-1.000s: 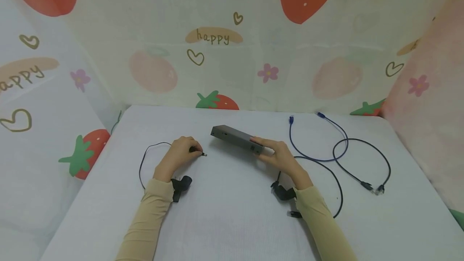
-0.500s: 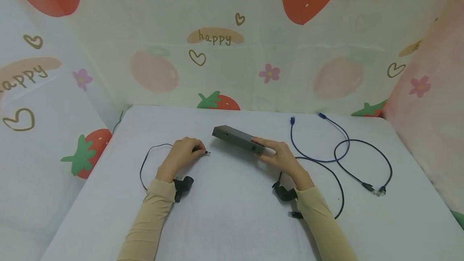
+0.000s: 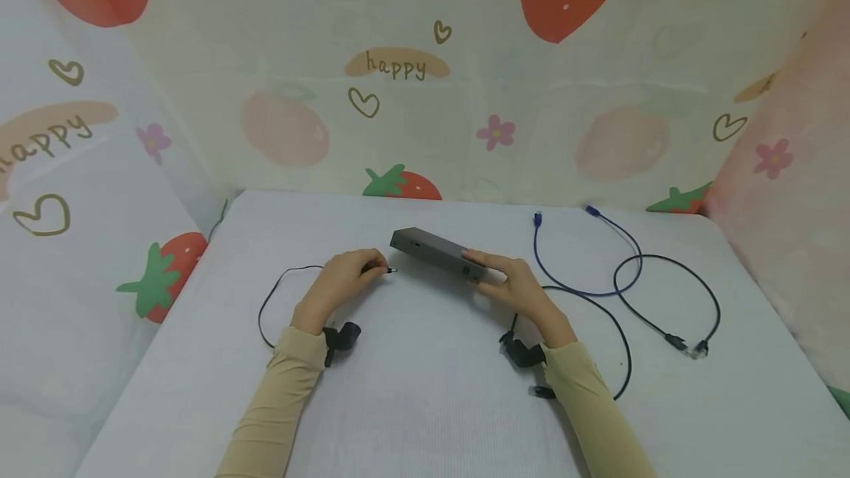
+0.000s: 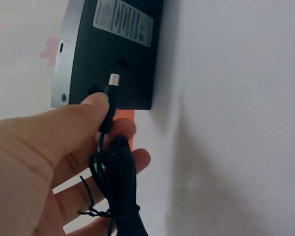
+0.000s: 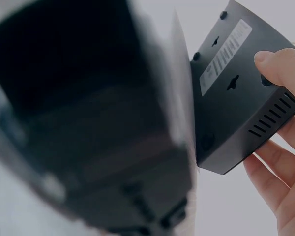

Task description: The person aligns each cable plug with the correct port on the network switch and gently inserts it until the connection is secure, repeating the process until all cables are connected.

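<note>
My left hand (image 3: 341, 282) pinches a black power cord's barrel plug (image 4: 110, 96) between thumb and forefinger, its metal tip pointing out. The cord's tied bundle (image 4: 118, 182) lies against the other fingers. Just beyond the plug is a dark grey Netgear network switch (image 3: 432, 251), tilted up off the table on its edge; a gap separates the two in the head view. My right hand (image 3: 514, 286) grips the switch's right end, with the thumb on the labelled underside in the right wrist view. A blurred dark object (image 5: 88, 98) fills that view's left side.
To the right, a blue network cable (image 3: 536, 246) and a black network cable (image 3: 716, 305) lie looped across each other on the white table (image 3: 425, 404). One black connector (image 3: 543, 392) lies beside the right forearm. The power cord (image 3: 260, 308) curves left of my left hand.
My left hand has moved right and slightly forward with the plug, closer to the switch's left end. My right hand and the switch have stayed nearly still.
</note>
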### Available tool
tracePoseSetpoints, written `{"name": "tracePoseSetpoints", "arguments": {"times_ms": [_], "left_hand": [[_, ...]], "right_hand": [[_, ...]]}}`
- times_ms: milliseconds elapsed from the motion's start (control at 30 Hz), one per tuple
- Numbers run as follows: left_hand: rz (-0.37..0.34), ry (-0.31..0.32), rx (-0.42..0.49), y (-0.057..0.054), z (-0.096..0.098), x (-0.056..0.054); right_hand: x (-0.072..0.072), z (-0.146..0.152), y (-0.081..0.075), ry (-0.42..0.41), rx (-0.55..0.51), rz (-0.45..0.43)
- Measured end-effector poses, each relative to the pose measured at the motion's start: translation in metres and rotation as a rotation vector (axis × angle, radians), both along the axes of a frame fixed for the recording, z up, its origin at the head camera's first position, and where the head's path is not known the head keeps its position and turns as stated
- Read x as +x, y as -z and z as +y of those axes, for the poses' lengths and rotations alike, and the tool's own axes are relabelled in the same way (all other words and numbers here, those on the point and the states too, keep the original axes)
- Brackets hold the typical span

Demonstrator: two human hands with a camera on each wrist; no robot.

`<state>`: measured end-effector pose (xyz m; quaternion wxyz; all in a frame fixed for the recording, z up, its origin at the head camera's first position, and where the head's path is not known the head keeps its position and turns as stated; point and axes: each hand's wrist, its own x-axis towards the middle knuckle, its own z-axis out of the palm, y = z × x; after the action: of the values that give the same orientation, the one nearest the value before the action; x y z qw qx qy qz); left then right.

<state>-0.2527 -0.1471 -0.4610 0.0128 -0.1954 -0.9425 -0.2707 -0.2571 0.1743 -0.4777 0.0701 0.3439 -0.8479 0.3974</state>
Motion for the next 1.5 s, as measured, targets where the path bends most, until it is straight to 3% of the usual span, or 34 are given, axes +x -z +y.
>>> {"name": "tracePoseSetpoints", "arguments": {"times_ms": [500,733,1067,1500], "left_hand": [[0.095,0.004,0.065,-0.009,0.009,0.004],[0.195,0.035,0.107,-0.013,0.014,0.008],[0.154,0.094,0.176,-0.016,0.023,0.012],[0.218,0.165,0.240,-0.020,0.036,0.016]], "right_hand": [[0.000,0.000,-0.001,-0.006,-0.002,-0.002],[0.001,0.000,0.000,-0.007,-0.009,-0.009],[0.002,0.001,-0.002,-0.005,-0.015,-0.009],[0.001,0.001,-0.002,-0.001,-0.005,0.008]]}}
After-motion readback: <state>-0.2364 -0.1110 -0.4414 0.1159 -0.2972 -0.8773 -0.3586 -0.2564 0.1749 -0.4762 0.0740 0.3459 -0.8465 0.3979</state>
